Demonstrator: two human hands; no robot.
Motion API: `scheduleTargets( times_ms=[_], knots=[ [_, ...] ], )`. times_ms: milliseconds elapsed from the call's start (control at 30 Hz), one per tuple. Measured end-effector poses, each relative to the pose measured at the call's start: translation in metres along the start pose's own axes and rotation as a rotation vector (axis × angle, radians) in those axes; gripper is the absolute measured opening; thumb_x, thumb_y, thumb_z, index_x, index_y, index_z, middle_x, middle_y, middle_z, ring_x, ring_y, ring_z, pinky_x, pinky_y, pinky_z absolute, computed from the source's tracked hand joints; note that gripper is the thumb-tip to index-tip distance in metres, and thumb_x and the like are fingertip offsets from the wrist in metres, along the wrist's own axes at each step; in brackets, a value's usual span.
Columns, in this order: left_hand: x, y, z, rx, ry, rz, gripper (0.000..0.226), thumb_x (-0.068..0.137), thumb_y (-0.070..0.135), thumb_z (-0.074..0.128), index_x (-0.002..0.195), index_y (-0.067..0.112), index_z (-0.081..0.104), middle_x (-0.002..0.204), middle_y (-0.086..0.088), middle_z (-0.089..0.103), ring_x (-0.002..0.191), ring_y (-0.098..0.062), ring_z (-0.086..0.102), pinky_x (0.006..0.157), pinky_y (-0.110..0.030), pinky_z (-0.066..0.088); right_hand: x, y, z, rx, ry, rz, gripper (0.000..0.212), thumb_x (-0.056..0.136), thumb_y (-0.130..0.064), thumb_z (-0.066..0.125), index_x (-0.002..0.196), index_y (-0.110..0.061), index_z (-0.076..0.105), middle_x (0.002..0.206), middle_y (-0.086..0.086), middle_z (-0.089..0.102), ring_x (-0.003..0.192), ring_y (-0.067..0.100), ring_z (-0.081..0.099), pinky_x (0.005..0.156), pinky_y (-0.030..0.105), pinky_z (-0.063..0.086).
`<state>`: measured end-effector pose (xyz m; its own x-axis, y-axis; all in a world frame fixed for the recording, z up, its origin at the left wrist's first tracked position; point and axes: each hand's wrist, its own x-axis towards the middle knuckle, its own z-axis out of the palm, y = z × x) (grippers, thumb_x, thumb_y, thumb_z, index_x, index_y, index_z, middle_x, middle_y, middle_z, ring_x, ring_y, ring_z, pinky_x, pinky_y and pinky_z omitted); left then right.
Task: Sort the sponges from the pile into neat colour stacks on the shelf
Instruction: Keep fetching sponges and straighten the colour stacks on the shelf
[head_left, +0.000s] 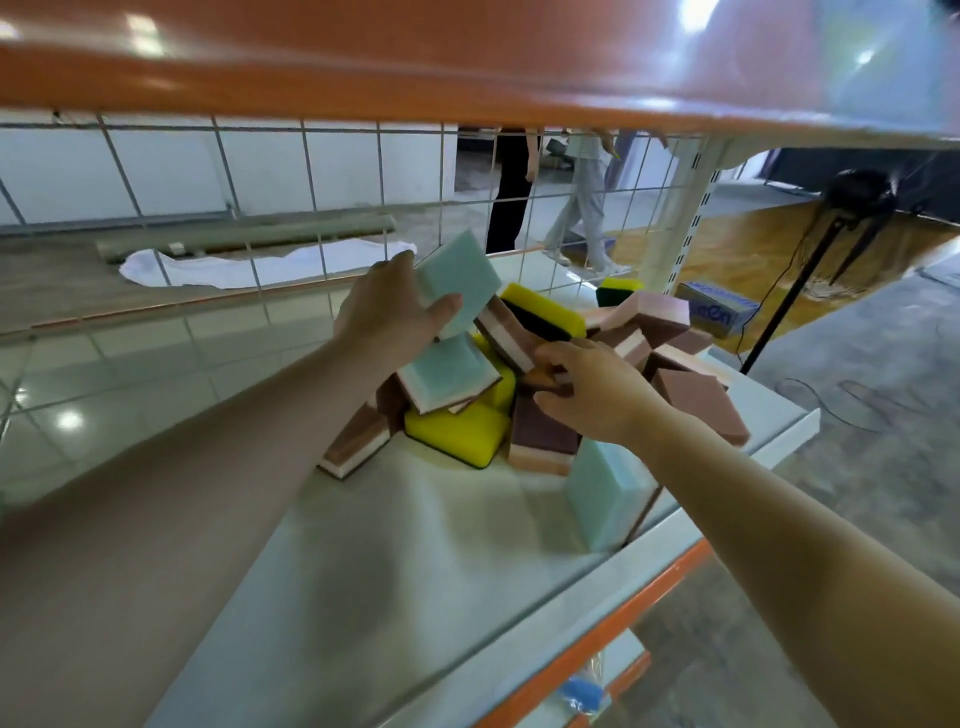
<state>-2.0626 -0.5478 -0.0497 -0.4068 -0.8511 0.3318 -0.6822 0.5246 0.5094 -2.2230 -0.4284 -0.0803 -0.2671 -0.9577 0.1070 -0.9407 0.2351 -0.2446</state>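
Both hands reached into the sponge pile (524, 384) on the pale shelf (363, 561).

The left hand (395, 312) had its grip closed on a mint-green sponge (457, 280), thumb across the face and fingers behind, lifted above the heap near the wire grid back (249, 218). The right hand (592, 389) pinched a brown sponge (545, 376) at the middle of the pile, fingers curled around its edge. Around them lay brown-and-pink, yellow and mint sponges, tumbled and unsorted; one mint sponge (602, 493) stood tilted at the shelf's front edge, under the right forearm. An orange shelf board (415, 62) ran overhead.
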Motion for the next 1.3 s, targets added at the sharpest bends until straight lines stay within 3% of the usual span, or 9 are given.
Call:
scheduleTargets(
  times_ms=[100, 233, 367, 533, 733, 900, 1000, 1067, 1300],
  knots=[
    [0.004, 0.0, 0.01, -0.009, 0.019, 0.031, 0.047, 0.089, 0.045, 0.054, 0.12, 0.009, 0.049, 0.109, -0.01, 0.058, 0.101, -0.027, 0.055, 0.069, -0.032, 0.038, 0.007, 0.004, 0.0, -0.007, -0.011, -0.011, 0.048, 0.086, -0.029, 0.058, 0.132, -0.017, 0.048, 0.119, 0.008, 0.055, 0.112, 0.029, 0.052, 0.09, 0.035, 0.046],
    [0.007, 0.002, 0.017, -0.022, 0.147, -0.027, 0.044, 0.09, 0.044, 0.054, 0.117, 0.009, 0.053, 0.108, -0.007, 0.06, 0.093, -0.02, 0.052, 0.07, -0.029, 0.035, 0.018, 0.007, 0.003, -0.026, -0.022, -0.054, 0.03, 0.086, -0.029, 0.057, 0.114, -0.021, 0.054, 0.098, 0.005, 0.051, 0.102, 0.031, 0.053, 0.073, 0.029, 0.037],
    [0.008, 0.005, 0.02, -0.095, 0.213, -0.125, 0.041, 0.089, 0.041, 0.057, 0.113, 0.009, 0.053, 0.109, -0.005, 0.061, 0.091, -0.017, 0.052, 0.068, -0.03, 0.035, 0.023, 0.003, 0.002, -0.026, -0.023, -0.141, 0.057, 0.088, -0.024, 0.055, 0.141, -0.023, 0.036, 0.112, 0.008, 0.055, 0.104, 0.028, 0.051, 0.079, 0.031, 0.042],
    [0.01, -0.001, 0.023, -0.158, 0.232, -0.173, 0.037, 0.089, 0.037, 0.058, 0.112, 0.008, 0.053, 0.108, -0.005, 0.061, 0.089, -0.017, 0.052, 0.068, -0.031, 0.037, 0.029, 0.003, 0.004, -0.017, -0.002, -0.184, 0.056, 0.089, -0.022, 0.054, 0.142, -0.019, 0.036, 0.105, 0.009, 0.057, 0.089, 0.021, 0.051, 0.07, 0.028, 0.038],
    [0.012, -0.014, 0.017, -0.297, 0.256, -0.215, 0.034, 0.09, 0.033, 0.057, 0.106, 0.003, 0.062, 0.098, -0.008, 0.061, 0.09, -0.022, 0.055, 0.062, -0.023, 0.033, 0.034, -0.004, 0.006, -0.051, -0.013, -0.175, 0.068, 0.093, -0.033, 0.052, 0.15, -0.024, 0.017, 0.131, 0.008, 0.049, 0.118, 0.024, 0.047, 0.085, 0.026, 0.036],
    [-0.002, -0.029, 0.004, -0.356, 0.318, -0.212, 0.047, 0.09, 0.031, 0.057, 0.129, 0.004, 0.053, 0.122, -0.008, 0.06, 0.109, -0.023, 0.056, 0.069, -0.014, 0.033, 0.035, -0.019, 0.006, -0.016, -0.027, -0.227, 0.062, 0.092, -0.039, 0.054, 0.146, -0.021, 0.029, 0.155, -0.001, 0.021, 0.128, 0.019, 0.038, 0.091, 0.024, 0.033],
    [-0.012, -0.043, -0.005, -0.384, 0.347, -0.18, 0.049, 0.084, 0.039, 0.06, 0.117, 0.003, 0.06, 0.108, -0.013, 0.065, 0.098, -0.029, 0.059, 0.072, -0.029, 0.042, 0.035, -0.033, 0.011, 0.026, -0.036, -0.22, 0.064, 0.087, -0.043, 0.059, 0.142, -0.018, 0.038, 0.158, -0.004, 0.007, 0.14, 0.015, 0.024, 0.105, 0.027, 0.03],
    [-0.02, -0.05, -0.013, -0.367, 0.362, -0.172, 0.049, 0.082, 0.041, 0.058, 0.107, -0.001, 0.062, 0.1, -0.017, 0.065, 0.09, -0.034, 0.059, 0.068, -0.034, 0.042, 0.033, -0.043, 0.016, 0.023, -0.051, -0.201, 0.07, 0.085, -0.047, 0.061, 0.142, -0.016, 0.036, 0.156, 0.002, 0.017, 0.141, 0.018, 0.02, 0.111, 0.032, 0.028],
    [-0.045, -0.08, -0.034, -0.304, 0.397, -0.158, 0.046, 0.084, 0.035, 0.064, 0.118, 0.005, 0.061, 0.108, -0.009, 0.063, 0.097, -0.024, 0.058, 0.072, -0.022, 0.038, 0.021, -0.072, 0.036, -0.027, -0.066, -0.223, 0.073, 0.082, -0.052, 0.062, 0.141, -0.02, 0.033, 0.14, 0.005, 0.042, 0.126, 0.021, 0.04, 0.098, 0.031, 0.035]
  ],
)
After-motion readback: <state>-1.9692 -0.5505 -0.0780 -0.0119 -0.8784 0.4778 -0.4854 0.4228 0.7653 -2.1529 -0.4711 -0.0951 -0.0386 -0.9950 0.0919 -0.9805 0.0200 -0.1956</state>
